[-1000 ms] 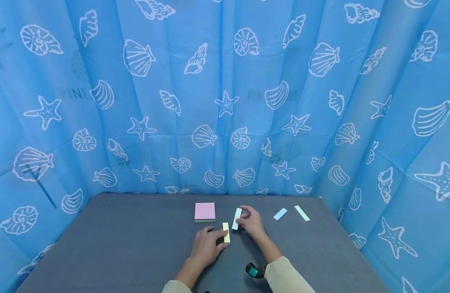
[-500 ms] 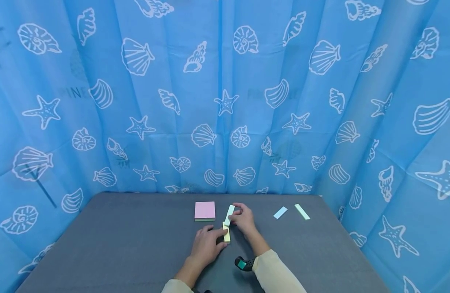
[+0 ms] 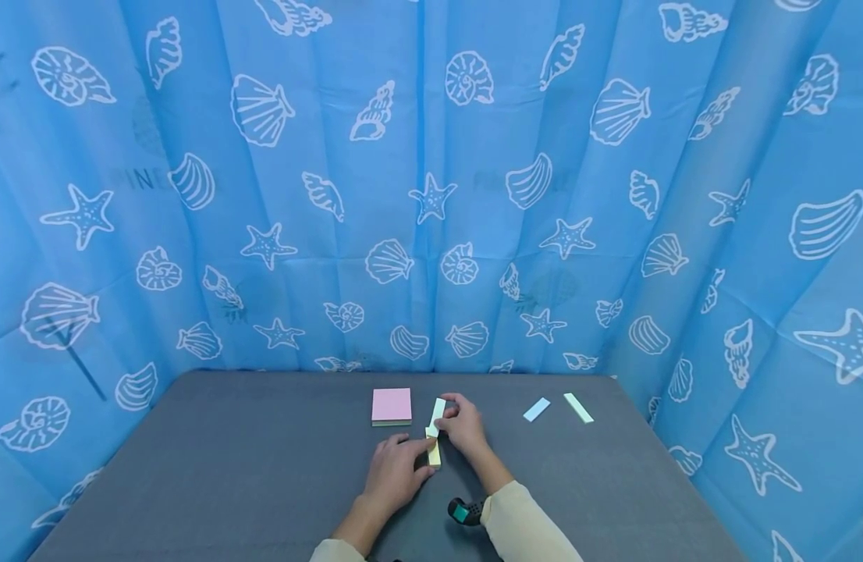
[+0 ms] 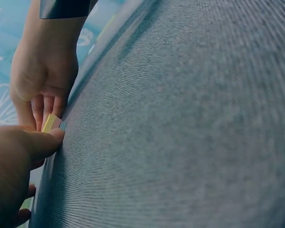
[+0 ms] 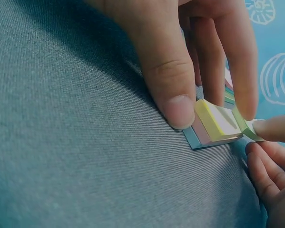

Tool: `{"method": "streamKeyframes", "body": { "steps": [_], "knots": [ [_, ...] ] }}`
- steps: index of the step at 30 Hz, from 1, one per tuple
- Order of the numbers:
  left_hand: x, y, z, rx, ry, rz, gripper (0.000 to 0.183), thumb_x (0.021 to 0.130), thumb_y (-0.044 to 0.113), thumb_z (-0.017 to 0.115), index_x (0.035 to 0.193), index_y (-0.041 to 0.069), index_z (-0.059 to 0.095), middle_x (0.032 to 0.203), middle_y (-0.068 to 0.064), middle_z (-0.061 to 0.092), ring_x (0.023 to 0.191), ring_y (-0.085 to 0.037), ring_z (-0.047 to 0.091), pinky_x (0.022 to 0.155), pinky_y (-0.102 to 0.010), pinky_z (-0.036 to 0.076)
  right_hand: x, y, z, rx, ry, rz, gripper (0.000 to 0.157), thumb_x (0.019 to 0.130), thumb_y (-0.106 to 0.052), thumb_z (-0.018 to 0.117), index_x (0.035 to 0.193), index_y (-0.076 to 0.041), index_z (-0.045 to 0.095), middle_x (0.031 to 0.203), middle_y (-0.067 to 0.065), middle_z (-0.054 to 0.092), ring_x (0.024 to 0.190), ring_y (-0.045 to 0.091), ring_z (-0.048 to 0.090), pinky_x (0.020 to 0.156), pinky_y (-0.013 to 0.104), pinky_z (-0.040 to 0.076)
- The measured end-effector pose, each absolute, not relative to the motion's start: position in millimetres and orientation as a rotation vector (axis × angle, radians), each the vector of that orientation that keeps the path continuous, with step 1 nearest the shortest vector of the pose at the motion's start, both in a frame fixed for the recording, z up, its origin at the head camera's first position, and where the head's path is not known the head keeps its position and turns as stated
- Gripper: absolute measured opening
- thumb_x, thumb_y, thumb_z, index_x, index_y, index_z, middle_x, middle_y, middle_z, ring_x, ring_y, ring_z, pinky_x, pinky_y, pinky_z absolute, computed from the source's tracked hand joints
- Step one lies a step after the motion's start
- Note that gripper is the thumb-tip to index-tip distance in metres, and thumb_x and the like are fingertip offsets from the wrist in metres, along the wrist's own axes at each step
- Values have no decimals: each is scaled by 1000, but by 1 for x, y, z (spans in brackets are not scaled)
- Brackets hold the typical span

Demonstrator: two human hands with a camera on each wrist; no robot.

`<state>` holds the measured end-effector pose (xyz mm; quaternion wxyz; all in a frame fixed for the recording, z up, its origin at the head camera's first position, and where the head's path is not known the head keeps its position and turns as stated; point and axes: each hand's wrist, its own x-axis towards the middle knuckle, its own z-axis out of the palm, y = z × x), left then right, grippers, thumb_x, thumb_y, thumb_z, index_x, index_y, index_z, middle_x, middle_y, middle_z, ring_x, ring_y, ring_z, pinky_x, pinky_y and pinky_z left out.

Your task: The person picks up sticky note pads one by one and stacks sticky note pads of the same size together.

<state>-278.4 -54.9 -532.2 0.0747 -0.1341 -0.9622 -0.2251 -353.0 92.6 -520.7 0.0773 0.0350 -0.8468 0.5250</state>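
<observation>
My left hand (image 3: pixel 395 472) pinches a narrow stack of sticky notes (image 3: pixel 434 459) on the table, thumb at its near end and index finger on its far part. In the right wrist view the sticky-note stack (image 5: pixel 213 124) shows yellow on top, then pink, then blue. A pale green sticky-note pad (image 3: pixel 437 412) is in my right hand (image 3: pixel 467 429), held between thumb and fingers. The near end of this green pad (image 5: pixel 244 124) comes up against the stack's far end, close to my left index finger, and is tilted there.
A square pink sticky-note pad (image 3: pixel 392 404) with green beneath lies to the left behind the hands. A light blue strip (image 3: pixel 536 409) and a light green strip (image 3: pixel 578 407) lie on the right of the grey table (image 3: pixel 228 460). Behind hangs a blue shell-patterned curtain (image 3: pixel 431 156).
My right hand has moved left with the pale green pad, from beside the stack to its far end, then slightly nearer. My left hand has stayed on the stack.
</observation>
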Motion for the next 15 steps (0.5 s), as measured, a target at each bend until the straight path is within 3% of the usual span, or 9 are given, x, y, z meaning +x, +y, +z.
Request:
{"method": "streamKeyframes", "body": {
  "steps": [15],
  "knots": [
    [-276,-51,-532,-391,-2856,-673,46,81,39,78,123,25,68,118,5,68,117,-29,55,96,-55,40,-351,99,-514,279,-2709,1544,40,80,3,74,118,-1,63,78,5,58,64,16,56,57,29,49]
  ]
}}
